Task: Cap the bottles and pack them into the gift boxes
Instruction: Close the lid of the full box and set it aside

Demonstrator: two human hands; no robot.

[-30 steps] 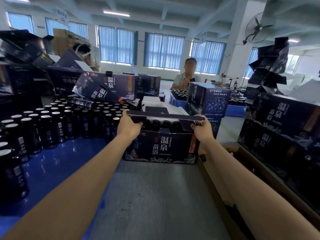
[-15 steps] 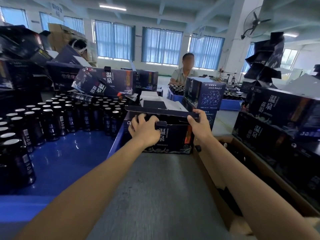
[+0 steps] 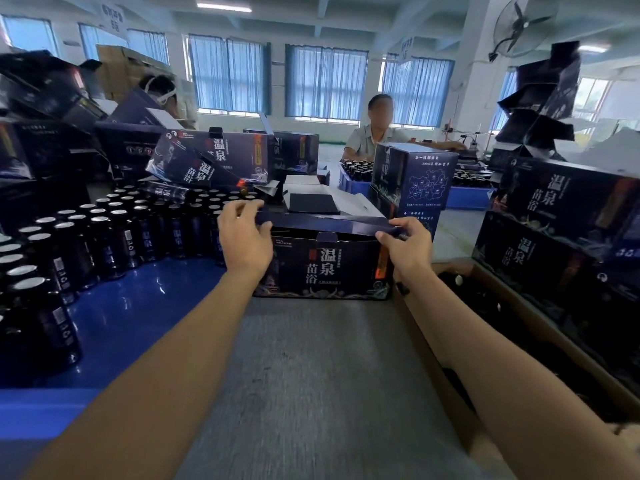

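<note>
Box (image 3: 322, 268) stood on counter (image 3: 311, 375), bottles (image 3: 104, 233) massed at left. Left hand (image 3: 244, 237) and right hand (image 3: 407, 245) each pinched lid flap (image 3: 329, 223) ends, fingers (image 3: 239, 207) curled round it.

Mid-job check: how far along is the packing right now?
Done: printed dark blue gift boxes stand closed at the right. In hand: the left hand and right hand pinch the lid flap of the dark blue gift box on the grey table. The flap is not yet tucked and the contents are hidden. Left: many dark silver-topped bottles wait on the blue tray.
</note>
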